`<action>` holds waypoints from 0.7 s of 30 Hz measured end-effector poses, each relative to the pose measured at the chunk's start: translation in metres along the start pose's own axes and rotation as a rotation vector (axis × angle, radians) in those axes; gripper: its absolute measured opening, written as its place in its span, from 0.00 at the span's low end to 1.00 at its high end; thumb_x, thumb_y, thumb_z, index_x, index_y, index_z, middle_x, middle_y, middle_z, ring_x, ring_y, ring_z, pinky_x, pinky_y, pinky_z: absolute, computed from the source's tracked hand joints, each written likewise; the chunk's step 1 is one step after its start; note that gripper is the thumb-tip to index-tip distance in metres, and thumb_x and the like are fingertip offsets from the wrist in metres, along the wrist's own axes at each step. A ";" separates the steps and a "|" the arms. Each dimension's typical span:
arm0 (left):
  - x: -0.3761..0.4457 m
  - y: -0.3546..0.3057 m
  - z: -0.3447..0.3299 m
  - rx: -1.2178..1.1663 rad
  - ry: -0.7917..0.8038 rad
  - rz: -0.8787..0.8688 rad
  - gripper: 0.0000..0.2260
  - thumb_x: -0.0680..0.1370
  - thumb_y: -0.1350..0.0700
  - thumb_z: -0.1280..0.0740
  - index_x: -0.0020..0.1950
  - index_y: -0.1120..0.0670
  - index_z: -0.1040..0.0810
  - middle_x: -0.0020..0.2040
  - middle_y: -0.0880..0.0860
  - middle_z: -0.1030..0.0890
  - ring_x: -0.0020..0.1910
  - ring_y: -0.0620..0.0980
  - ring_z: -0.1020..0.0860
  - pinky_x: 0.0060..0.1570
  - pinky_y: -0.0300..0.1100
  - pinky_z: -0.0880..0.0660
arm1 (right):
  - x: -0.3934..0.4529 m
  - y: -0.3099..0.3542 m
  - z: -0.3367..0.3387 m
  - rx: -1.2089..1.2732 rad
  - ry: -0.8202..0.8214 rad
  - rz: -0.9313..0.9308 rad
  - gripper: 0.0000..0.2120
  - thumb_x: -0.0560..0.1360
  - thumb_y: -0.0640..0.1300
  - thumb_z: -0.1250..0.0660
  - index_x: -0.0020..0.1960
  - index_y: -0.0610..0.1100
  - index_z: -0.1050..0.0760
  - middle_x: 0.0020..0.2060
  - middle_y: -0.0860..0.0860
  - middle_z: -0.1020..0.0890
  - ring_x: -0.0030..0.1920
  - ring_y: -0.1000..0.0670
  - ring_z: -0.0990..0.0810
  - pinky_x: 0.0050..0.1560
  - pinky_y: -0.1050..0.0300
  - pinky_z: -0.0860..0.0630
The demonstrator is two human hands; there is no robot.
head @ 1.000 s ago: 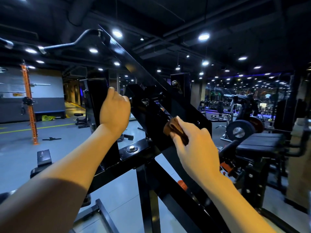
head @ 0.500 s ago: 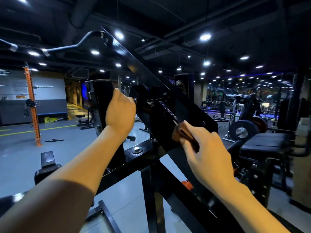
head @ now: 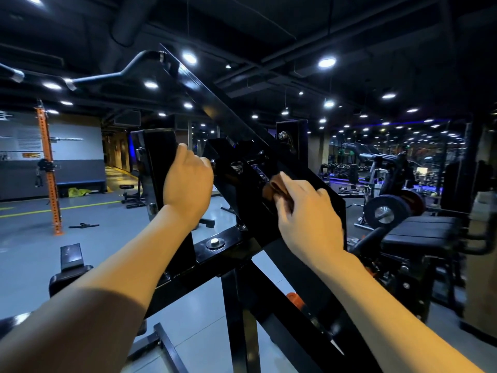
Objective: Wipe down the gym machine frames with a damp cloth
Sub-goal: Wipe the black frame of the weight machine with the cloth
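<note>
Far left: an orange perforated upright post (head: 48,168) stands on the grey floor (head: 107,224), well left of the black machine frame (head: 242,125).
Left hand (head: 188,181): its grip is curled round the edge of a black upright plate (head: 158,157) on the frame's left side, steadying it; the fingertips are hidden behind the plate.
Machine frame: a black sloping beam, its long axis running from upper left, under a bent bar handle (head: 113,74), down to lower right.
Cloth (head: 274,188): a brown bunched cloth, pressed on the beam's upper face just right of its pivot bolts.
Right hand (head: 309,214): its grip pinches the cloth between curled fingers and thumb; the cloth pokes out up and left of the knuckles.
Key relation: the unwiped length of beam lies up and left of the right hand along the slope, and also down and right below the wrist. The right hand is the nearer one for either stroke.
Right of the frame: a black padded bench (head: 419,232) and a weight plate (head: 387,211) on a bar.
Room: a dim gym, with ceiling spotlights and more machines farther back.
</note>
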State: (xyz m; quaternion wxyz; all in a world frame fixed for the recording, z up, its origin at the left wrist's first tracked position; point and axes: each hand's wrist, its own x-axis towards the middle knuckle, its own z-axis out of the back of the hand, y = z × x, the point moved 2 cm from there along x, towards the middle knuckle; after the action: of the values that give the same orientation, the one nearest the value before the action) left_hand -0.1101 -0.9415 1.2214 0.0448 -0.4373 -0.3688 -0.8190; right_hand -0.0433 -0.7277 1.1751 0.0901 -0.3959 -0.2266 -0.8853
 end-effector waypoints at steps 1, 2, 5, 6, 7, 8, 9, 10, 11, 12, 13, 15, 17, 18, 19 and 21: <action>0.000 0.000 0.000 0.002 0.005 -0.004 0.07 0.76 0.58 0.45 0.40 0.52 0.31 0.33 0.49 0.30 0.39 0.50 0.27 0.68 0.48 0.34 | -0.002 0.005 0.000 -0.013 -0.002 0.058 0.25 0.85 0.53 0.41 0.82 0.58 0.39 0.68 0.62 0.27 0.60 0.49 0.31 0.44 0.55 0.29; 0.000 0.000 0.000 0.003 0.024 0.000 0.06 0.76 0.58 0.44 0.40 0.52 0.31 0.33 0.49 0.30 0.38 0.50 0.27 0.68 0.48 0.34 | -0.006 0.004 0.002 0.002 0.009 0.099 0.25 0.85 0.53 0.41 0.81 0.59 0.39 0.67 0.63 0.27 0.58 0.50 0.31 0.43 0.55 0.27; 0.000 0.000 0.000 0.006 0.050 0.017 0.09 0.74 0.60 0.49 0.41 0.53 0.31 0.33 0.49 0.29 0.39 0.50 0.27 0.69 0.48 0.35 | -0.025 -0.015 0.007 0.043 0.033 0.105 0.25 0.84 0.53 0.39 0.80 0.61 0.38 0.65 0.65 0.27 0.56 0.52 0.31 0.45 0.52 0.24; 0.000 0.000 0.000 0.013 0.034 0.023 0.10 0.74 0.60 0.50 0.41 0.53 0.31 0.33 0.49 0.29 0.39 0.50 0.27 0.69 0.48 0.34 | -0.024 -0.019 0.006 0.047 0.018 0.076 0.25 0.84 0.53 0.39 0.80 0.61 0.37 0.65 0.65 0.26 0.56 0.52 0.31 0.46 0.52 0.25; 0.000 0.000 0.001 0.009 0.022 0.024 0.10 0.74 0.60 0.50 0.40 0.52 0.31 0.33 0.49 0.29 0.39 0.50 0.27 0.69 0.48 0.34 | -0.017 -0.019 0.004 0.051 -0.001 0.039 0.25 0.85 0.53 0.40 0.81 0.59 0.37 0.66 0.63 0.26 0.57 0.52 0.32 0.45 0.52 0.26; 0.000 0.000 0.002 0.001 0.016 0.019 0.10 0.74 0.60 0.51 0.40 0.52 0.31 0.33 0.49 0.29 0.38 0.50 0.27 0.69 0.48 0.34 | -0.008 -0.015 0.001 0.046 -0.024 0.004 0.25 0.85 0.53 0.40 0.81 0.58 0.38 0.66 0.62 0.26 0.57 0.51 0.33 0.45 0.53 0.28; 0.000 0.000 0.003 -0.006 0.017 0.014 0.10 0.74 0.60 0.51 0.40 0.52 0.31 0.33 0.49 0.29 0.38 0.50 0.27 0.69 0.48 0.34 | 0.001 -0.007 -0.001 0.029 -0.032 -0.010 0.25 0.85 0.53 0.41 0.82 0.57 0.38 0.67 0.60 0.26 0.58 0.51 0.33 0.44 0.54 0.30; -0.001 0.001 0.004 -0.003 0.027 0.015 0.10 0.73 0.60 0.51 0.40 0.52 0.31 0.33 0.49 0.29 0.39 0.50 0.27 0.69 0.48 0.34 | 0.006 0.002 -0.004 0.010 -0.031 0.007 0.25 0.85 0.53 0.42 0.82 0.57 0.39 0.68 0.60 0.27 0.59 0.50 0.32 0.43 0.55 0.31; -0.001 0.003 0.005 -0.004 0.032 0.018 0.10 0.73 0.60 0.51 0.40 0.53 0.31 0.33 0.49 0.29 0.39 0.50 0.27 0.69 0.49 0.34 | 0.006 0.010 -0.004 -0.005 -0.026 0.043 0.25 0.85 0.52 0.41 0.82 0.58 0.40 0.69 0.61 0.27 0.60 0.50 0.32 0.42 0.56 0.32; -0.001 0.003 0.005 -0.008 0.030 0.020 0.11 0.73 0.60 0.51 0.40 0.53 0.31 0.33 0.49 0.29 0.39 0.51 0.27 0.70 0.49 0.34 | 0.003 0.015 -0.003 -0.008 -0.018 0.089 0.26 0.85 0.52 0.41 0.82 0.59 0.40 0.69 0.62 0.28 0.59 0.50 0.32 0.41 0.58 0.32; 0.000 0.003 0.004 -0.012 0.022 0.018 0.11 0.73 0.60 0.51 0.41 0.53 0.30 0.33 0.49 0.29 0.40 0.51 0.27 0.70 0.49 0.34 | -0.006 0.016 0.000 -0.010 -0.002 0.140 0.26 0.85 0.52 0.40 0.81 0.60 0.39 0.68 0.63 0.28 0.58 0.51 0.32 0.39 0.60 0.32; 0.001 0.001 0.003 -0.009 -0.004 0.008 0.12 0.73 0.60 0.52 0.41 0.52 0.30 0.34 0.49 0.28 0.40 0.51 0.27 0.70 0.49 0.34 | -0.023 0.004 0.002 0.005 0.008 0.214 0.27 0.83 0.51 0.37 0.80 0.61 0.37 0.66 0.64 0.27 0.53 0.53 0.31 0.38 0.62 0.31; 0.000 0.002 0.003 -0.011 0.002 0.014 0.11 0.73 0.60 0.52 0.41 0.52 0.31 0.34 0.49 0.29 0.39 0.50 0.27 0.70 0.49 0.34 | -0.019 -0.015 0.001 0.085 0.001 0.153 0.26 0.83 0.51 0.37 0.79 0.60 0.35 0.64 0.64 0.25 0.51 0.51 0.27 0.39 0.56 0.28; -0.001 0.002 0.004 -0.005 0.008 0.018 0.11 0.73 0.60 0.52 0.41 0.52 0.31 0.33 0.49 0.29 0.39 0.50 0.27 0.70 0.49 0.34 | -0.008 -0.021 0.000 0.128 -0.010 0.095 0.25 0.83 0.51 0.37 0.79 0.59 0.34 0.63 0.63 0.24 0.51 0.50 0.25 0.39 0.54 0.28; -0.001 0.002 0.004 -0.001 0.012 0.020 0.10 0.74 0.60 0.51 0.41 0.52 0.31 0.33 0.49 0.29 0.40 0.50 0.27 0.70 0.49 0.34 | 0.004 -0.020 -0.003 0.141 -0.026 0.054 0.24 0.83 0.51 0.38 0.79 0.59 0.34 0.63 0.61 0.23 0.51 0.48 0.24 0.39 0.53 0.29; 0.000 0.002 0.004 -0.012 0.012 0.022 0.08 0.75 0.59 0.48 0.41 0.52 0.31 0.34 0.49 0.29 0.40 0.51 0.27 0.70 0.49 0.34 | 0.021 -0.003 -0.006 0.116 -0.027 0.054 0.24 0.84 0.51 0.39 0.80 0.58 0.35 0.65 0.61 0.23 0.56 0.48 0.26 0.42 0.53 0.30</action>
State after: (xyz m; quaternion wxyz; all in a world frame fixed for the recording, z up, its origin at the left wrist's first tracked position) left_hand -0.1064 -0.9405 1.2235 0.0537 -0.4365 -0.3588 -0.8233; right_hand -0.0618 -0.7277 1.1862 0.1337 -0.4080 -0.2677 -0.8625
